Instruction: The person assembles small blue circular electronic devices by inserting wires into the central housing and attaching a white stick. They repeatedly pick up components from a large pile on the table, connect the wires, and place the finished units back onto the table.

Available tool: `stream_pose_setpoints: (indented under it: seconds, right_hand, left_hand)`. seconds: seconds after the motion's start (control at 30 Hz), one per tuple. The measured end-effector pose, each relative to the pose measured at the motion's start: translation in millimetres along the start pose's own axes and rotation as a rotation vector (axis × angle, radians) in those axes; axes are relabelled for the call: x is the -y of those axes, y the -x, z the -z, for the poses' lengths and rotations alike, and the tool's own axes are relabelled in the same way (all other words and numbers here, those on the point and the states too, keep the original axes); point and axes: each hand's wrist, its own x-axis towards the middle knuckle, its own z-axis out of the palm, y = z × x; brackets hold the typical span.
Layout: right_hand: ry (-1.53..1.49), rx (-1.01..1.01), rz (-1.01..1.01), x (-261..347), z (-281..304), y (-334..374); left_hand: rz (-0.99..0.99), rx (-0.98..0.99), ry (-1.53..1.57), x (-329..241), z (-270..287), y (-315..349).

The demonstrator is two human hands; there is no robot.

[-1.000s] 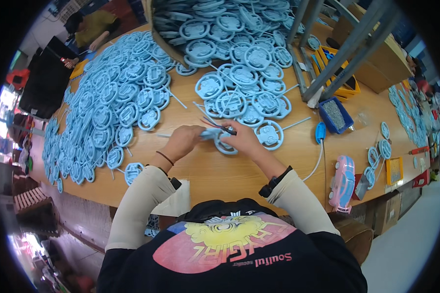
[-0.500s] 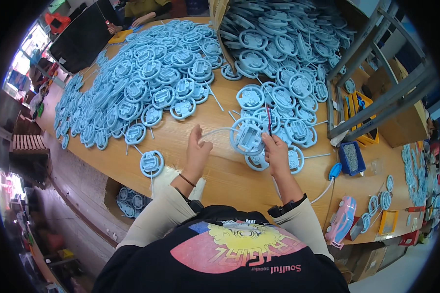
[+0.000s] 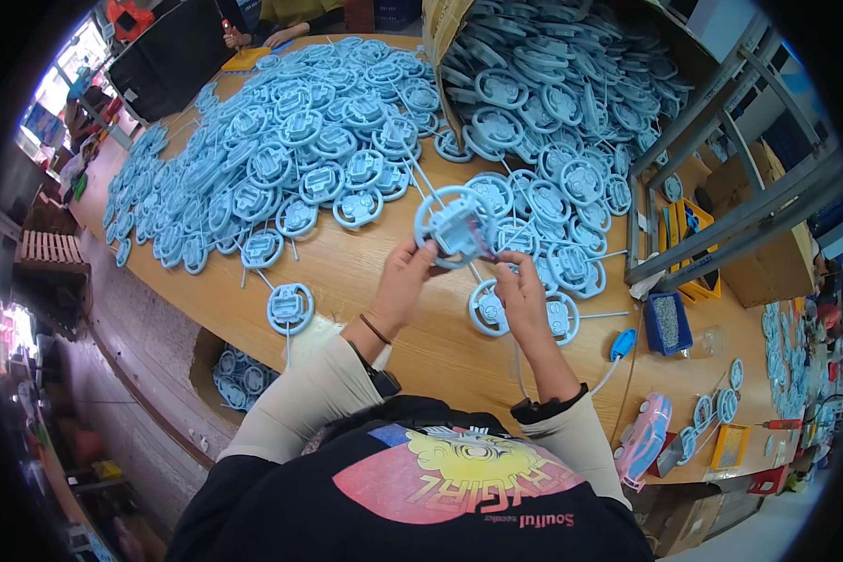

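Note:
A light blue toy steering wheel (image 3: 451, 221) is held up over the table, its recessed back with the boxy frame facing me and its white rod pointing away. My left hand (image 3: 404, 287) is closed on the wheel's lower left rim, thumb on top. Thin red and dark wires (image 3: 481, 240), smeared by motion, cross the wheel's right side. At their lower end my right hand (image 3: 523, 292) pinches with thumb and forefinger; the tips are blurred. Several loose wheels (image 3: 490, 307) lie just beneath the hands.
A big heap of the same wheels (image 3: 281, 140) covers the table's left. More spill from a tipped cardboard box (image 3: 448, 42). On the right are a metal frame (image 3: 693, 248), a blue bin (image 3: 667, 323), a blue piece on a cord (image 3: 622, 345) and a pink toy car (image 3: 644, 436). Another person's hand (image 3: 281, 37) shows far off.
My left hand has moved up and taken hold of the wheel's rim. My right hand has shifted from the wheel to its wires. The wheel has tilted, and its rod now points away.

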Motion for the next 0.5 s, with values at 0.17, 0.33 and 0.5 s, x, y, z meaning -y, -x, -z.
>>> stream_pose_setpoints:
  seconds: [0.17,0.33,0.5]
  right_hand:
    - [0.391,0.173,0.112,12,21,7]
    - [0.476,0.278,0.098,16,30,3]
    - [0.424,0.311,0.08,12,21,7]
  left_hand:
    - [0.055,0.07,-0.325,-31,28,0]
    - [0.129,0.096,-0.285,-28,39,10]
    - [0.26,0.046,-0.151,-24,34,19]
